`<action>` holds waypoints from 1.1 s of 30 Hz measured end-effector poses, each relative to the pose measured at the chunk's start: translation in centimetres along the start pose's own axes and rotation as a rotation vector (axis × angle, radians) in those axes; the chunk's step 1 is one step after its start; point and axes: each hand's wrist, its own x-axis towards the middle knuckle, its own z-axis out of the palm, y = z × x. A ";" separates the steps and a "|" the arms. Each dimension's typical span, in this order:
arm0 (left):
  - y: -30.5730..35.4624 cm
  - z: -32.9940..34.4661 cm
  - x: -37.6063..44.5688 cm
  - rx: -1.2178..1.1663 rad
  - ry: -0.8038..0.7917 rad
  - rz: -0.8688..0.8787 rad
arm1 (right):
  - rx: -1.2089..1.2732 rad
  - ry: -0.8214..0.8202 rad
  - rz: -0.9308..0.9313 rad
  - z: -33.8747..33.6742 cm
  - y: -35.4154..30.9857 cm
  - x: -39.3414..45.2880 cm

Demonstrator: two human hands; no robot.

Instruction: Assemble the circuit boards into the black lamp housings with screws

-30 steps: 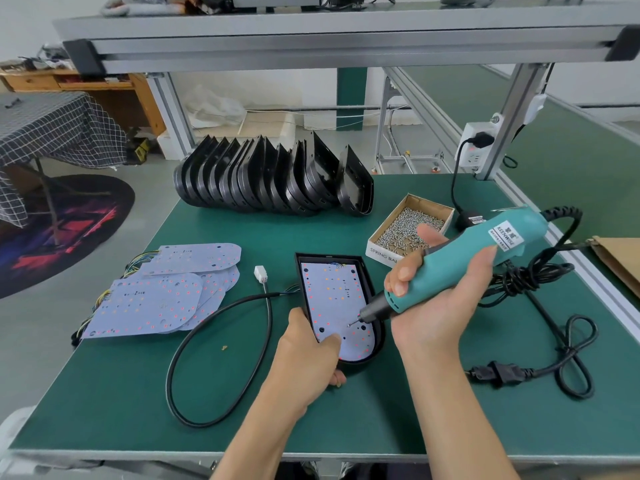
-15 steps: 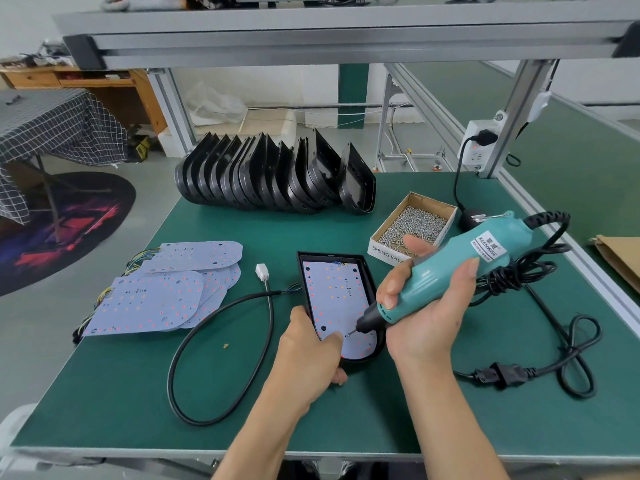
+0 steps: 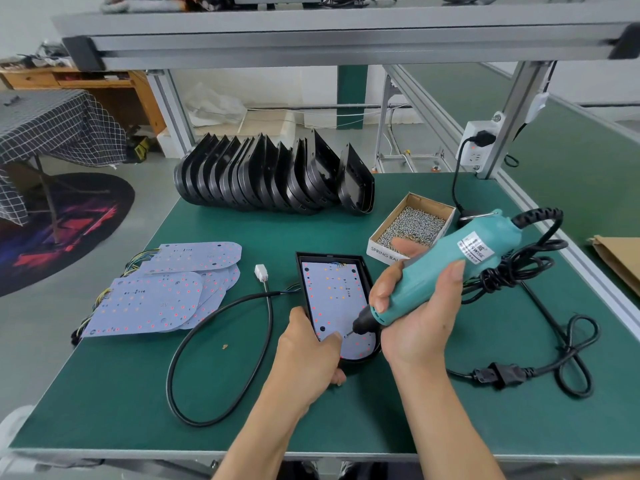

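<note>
1. The black lamp housing [image 3: 334, 263] lies near the middle of the green table [image 3: 138, 393], a circuit board [image 3: 334, 299] seated inside it.
2. The left hand [image 3: 308, 355] grips the housing's near-left edge, thumb on the board.
3. The right hand [image 3: 415, 313] grasps the teal electric screwdriver [image 3: 446, 268], its bit touching the board's near end, seemingly on a screw.
4. The screw box [image 3: 412, 225] sits just beyond; spare boards [image 3: 162, 292] lie left and stacked housings [image 3: 273, 174] at the far edge.

Teal screwdriver [image 3: 446, 271], black housing [image 3: 304, 292], green table [image 3: 138, 393], checked cloth [image 3: 52, 129]
</note>
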 end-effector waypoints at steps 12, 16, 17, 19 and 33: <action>0.2 -0.1 -0.1 -0.004 0.010 -0.007 | -0.214 0.040 -0.015 0.7 0.0 0.0; 0.3 0.0 -0.1 0.010 0.015 0.002 | -0.231 0.044 -0.003 0.7 0.1 0.1; 0.3 0.0 -0.1 0.014 0.017 0.003 | -0.233 0.042 -0.002 0.7 0.1 0.0; 0.3 0.0 -0.2 0.016 0.021 -0.003 | -0.231 0.043 0.000 0.7 0.1 0.0; 0.3 0.0 -0.3 0.018 0.022 -0.008 | -0.210 0.014 0.001 0.5 0.3 0.1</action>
